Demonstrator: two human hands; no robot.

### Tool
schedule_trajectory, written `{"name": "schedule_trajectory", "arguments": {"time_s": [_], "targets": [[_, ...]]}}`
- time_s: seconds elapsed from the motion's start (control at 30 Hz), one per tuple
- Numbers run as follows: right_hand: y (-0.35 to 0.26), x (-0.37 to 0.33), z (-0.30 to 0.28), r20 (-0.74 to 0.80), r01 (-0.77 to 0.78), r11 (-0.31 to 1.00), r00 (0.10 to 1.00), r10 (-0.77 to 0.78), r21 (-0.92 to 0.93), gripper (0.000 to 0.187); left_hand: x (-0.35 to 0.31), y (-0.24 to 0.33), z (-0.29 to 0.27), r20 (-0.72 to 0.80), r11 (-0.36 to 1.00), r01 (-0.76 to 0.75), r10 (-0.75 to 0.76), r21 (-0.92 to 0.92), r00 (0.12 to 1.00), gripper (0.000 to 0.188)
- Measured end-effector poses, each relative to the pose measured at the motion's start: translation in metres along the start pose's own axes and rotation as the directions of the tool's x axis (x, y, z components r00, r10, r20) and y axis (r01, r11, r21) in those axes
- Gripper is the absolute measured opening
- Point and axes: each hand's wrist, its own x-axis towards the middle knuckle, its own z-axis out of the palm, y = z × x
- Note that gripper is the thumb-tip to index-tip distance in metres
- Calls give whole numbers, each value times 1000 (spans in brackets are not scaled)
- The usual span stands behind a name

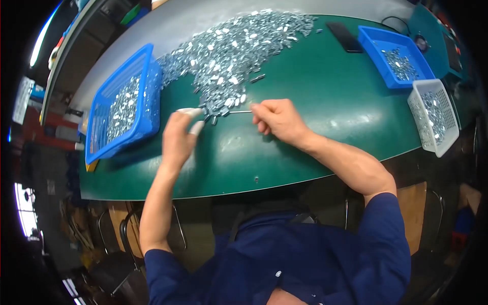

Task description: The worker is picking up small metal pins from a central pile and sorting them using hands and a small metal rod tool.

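Note:
A large heap of small shiny silver metal pieces [223, 56] spreads over the green tabletop [305, 86]. At the heap's near tip is my left hand [178, 137], with white coverings on its thumb and index finger. Those two fingers are parted, their tips beside a few pieces; I cannot make out any piece held between them. My right hand [279, 119] is closed around one end of a thin metal rod [240, 112]. The rod points left, and its far end reaches the pieces near my left fingertips.
Left of the heap stands a blue basket [150, 101] holding more pieces. At the right are a blue tray [373, 43] and a white basket [447, 96], each with some pieces. A dark flat phone-like slab [344, 36] lies near the tray. A teal machine [432, 30] stands behind.

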Motion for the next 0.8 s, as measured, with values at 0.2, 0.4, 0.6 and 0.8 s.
{"name": "schedule_trajectory", "arguments": {"time_s": [0.2,0.4,0.6,0.8], "targets": [[5,-3,4,0,-22,1000,1000,22,-17,42,-16,4,27,40,995,98,-96,-37,995,22],[2,-8,6,13,-38,999,999,39,-36,42,-32,1,22,23,982,178,-177,-70,984,22],[4,-9,7,24,-40,996,999,43,-82,42,-27,-5,7,113,992,107,-114,61,987,24],[6,-10,11,65,-22,992,997,30,-128,36,-35,-4,6,119,997,68,-73,45,990,23]]}}
